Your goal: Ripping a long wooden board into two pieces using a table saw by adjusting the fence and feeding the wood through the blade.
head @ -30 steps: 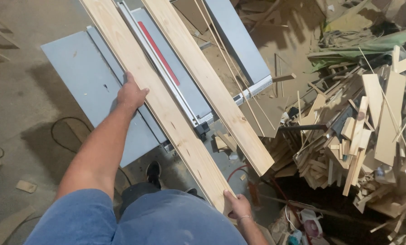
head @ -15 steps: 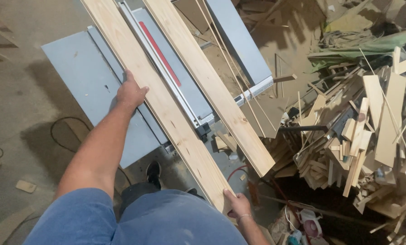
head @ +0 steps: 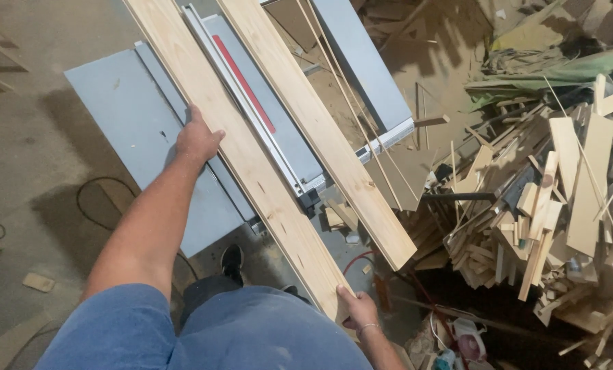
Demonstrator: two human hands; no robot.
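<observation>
**Student:** Looking down from the head camera, which board do the hands grip?

**Instructor:** Both are on the long pale plank (head: 252, 171), the left of two boards lying across the grey table saw (head: 128, 116). It runs diagonally from far left to near right, its near end overhanging the saw's near edge.

**Student:** How does the left hand (head: 197, 139) sit?

**Instructor:** Palm down against the plank's left edge, fingers together and curled onto the wood, about midway along the visible length.

**Student:** And the right hand (head: 358, 310)?

**Instructor:** Clamped on the plank's near end, fingers wrapped over the end corner, just beside the person's blue shirt.

**Student:** What lies to the right of that plank?

**Instructor:** A metal fence rail (head: 248, 103) and a red insert strip (head: 252, 92), then the second plank (head: 320, 130), parallel and apart from the first. Thin wood strips (head: 351, 109) lean across it.

**Student:** And beyond the saw?

**Instructor:** A heap of offcuts (head: 546, 199) fills the right side. A black shoe (head: 232, 260) shows on the dusty floor below the saw, and a dark cable (head: 91, 205) loops at the left.
</observation>
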